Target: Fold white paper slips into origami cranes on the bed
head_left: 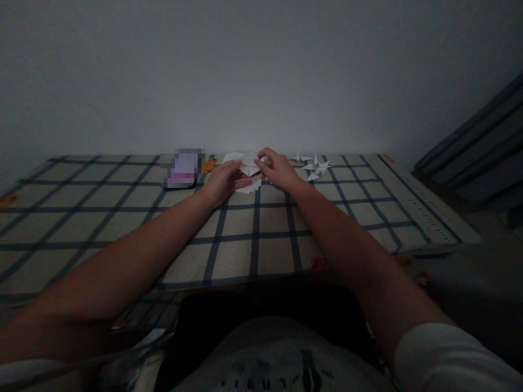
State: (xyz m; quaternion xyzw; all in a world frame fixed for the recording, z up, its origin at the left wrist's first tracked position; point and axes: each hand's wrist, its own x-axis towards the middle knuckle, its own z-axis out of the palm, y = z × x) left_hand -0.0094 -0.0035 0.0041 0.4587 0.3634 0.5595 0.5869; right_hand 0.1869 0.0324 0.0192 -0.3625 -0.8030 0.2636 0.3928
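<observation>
Between my two hands is a piece of folded white paper (248, 163), raised a little over a stack of white paper sheets (250, 188) on the table. My left hand (224, 181) grips its left side, thumb on top and fingers underneath. My right hand (275, 167) pinches the right edge with thumb and bent index finger. Some creases show on the paper's upper face, but its full shape is partly covered by my fingers. Just right of my right hand lie several folded white paper pieces with pointed tips (317, 167).
A phone (183, 170), its screen blurred out, lies left of my hands. The checked tablecloth (237, 245) covers the table, which meets a pale wall (261, 76) at the back. Dark curtain-like folds (478, 136) hang at the right.
</observation>
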